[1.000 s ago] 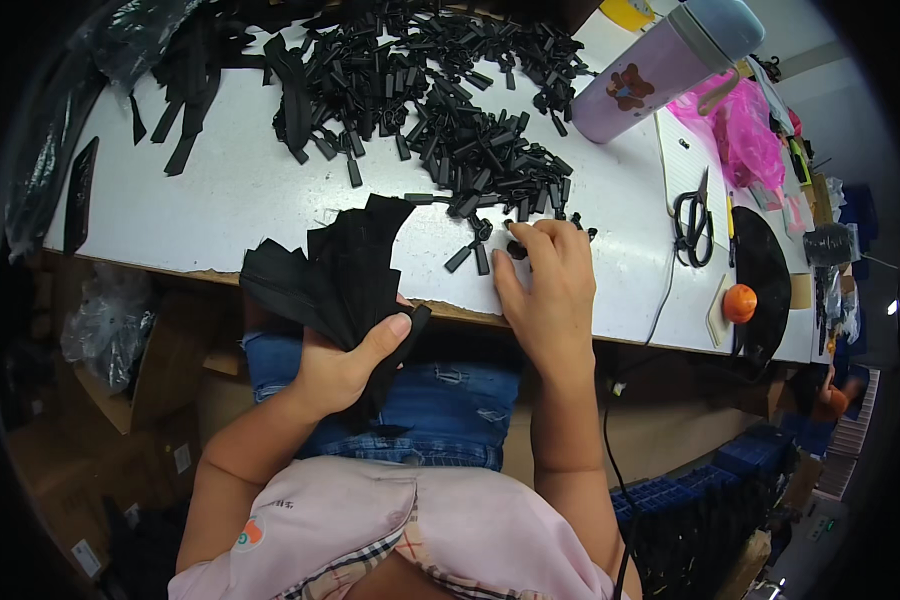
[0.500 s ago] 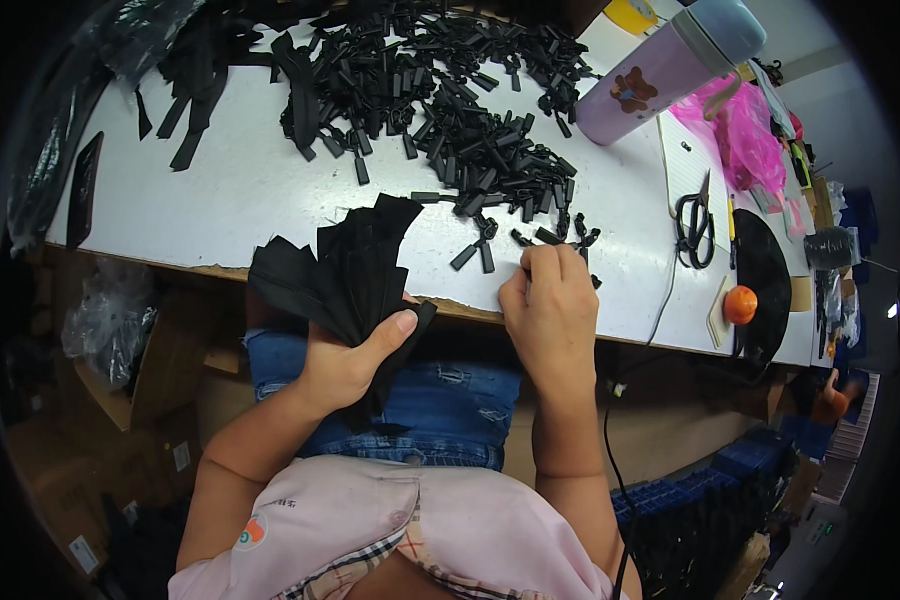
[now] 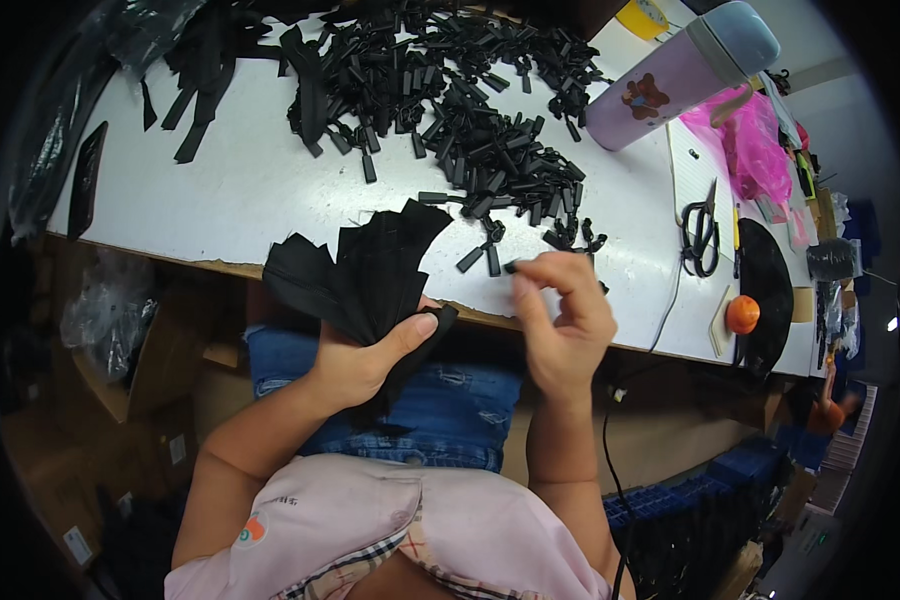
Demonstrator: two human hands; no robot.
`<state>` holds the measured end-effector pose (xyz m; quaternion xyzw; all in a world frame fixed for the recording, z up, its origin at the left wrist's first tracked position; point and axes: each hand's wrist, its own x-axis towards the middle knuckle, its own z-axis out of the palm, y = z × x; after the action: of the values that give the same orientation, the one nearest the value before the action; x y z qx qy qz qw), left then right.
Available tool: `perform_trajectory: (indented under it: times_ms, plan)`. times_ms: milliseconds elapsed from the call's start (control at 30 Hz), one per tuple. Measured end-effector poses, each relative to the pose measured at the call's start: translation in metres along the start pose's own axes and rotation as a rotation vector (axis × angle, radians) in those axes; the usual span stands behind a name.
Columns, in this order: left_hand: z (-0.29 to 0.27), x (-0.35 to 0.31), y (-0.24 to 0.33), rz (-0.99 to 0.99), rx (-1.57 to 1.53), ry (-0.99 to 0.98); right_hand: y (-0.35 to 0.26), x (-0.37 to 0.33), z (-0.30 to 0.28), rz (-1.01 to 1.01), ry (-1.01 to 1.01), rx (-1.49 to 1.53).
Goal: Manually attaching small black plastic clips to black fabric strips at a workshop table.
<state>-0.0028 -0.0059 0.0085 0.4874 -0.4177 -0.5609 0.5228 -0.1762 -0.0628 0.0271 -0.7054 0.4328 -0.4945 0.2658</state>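
My left hand [image 3: 370, 365] is closed round a fanned bundle of black fabric strips [image 3: 370, 270], thumb pressed on top, just in front of the table edge. My right hand [image 3: 570, 325] is raised over the edge, thumb and forefinger pinching a small black zipper pull [image 3: 512, 267], mostly hidden by the fingers. Beyond the hands lies a large heap of black zipper pulls [image 3: 500, 160] with flat rectangular tabs. A few loose zipper pulls [image 3: 484, 248] lie nearer, between the heap and my right hand.
On the white table [image 3: 240, 180], a lilac bottle [image 3: 660, 90] stands at the far right. Black scissors [image 3: 701, 235], an orange round object [image 3: 742, 314] and a pink plastic bag [image 3: 755, 150] lie rightward. More black strips [image 3: 202, 100] and a dark phone-like slab [image 3: 87, 182] are at left.
My right hand has lifted from the loose zipper pulls and turned, now with a small black piece in its fingertips. The left hand and its bundle have shifted slightly right.
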Motion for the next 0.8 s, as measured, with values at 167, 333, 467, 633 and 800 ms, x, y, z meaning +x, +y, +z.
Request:
perform_trajectory:
  times_ms: [167,333,467,633,800]
  plan:
    - [0.000,0.001,0.000,0.064,0.024,-0.058,-0.016,-0.012,0.013,0.128,-0.208,0.332]
    - [0.000,-0.001,0.002,0.094,0.085,-0.113,-0.014,-0.013,0.015,0.028,-0.263,0.291]
    - [-0.006,-0.004,-0.001,0.020,0.135,-0.153,-0.014,-0.011,0.016,-0.113,-0.330,0.140]
    - [0.001,-0.005,0.004,0.151,0.056,-0.028,-0.021,-0.029,0.029,0.198,-0.120,0.306]
    - [-0.002,-0.004,0.003,0.221,0.062,-0.060,-0.019,-0.034,0.040,0.160,-0.086,0.460]
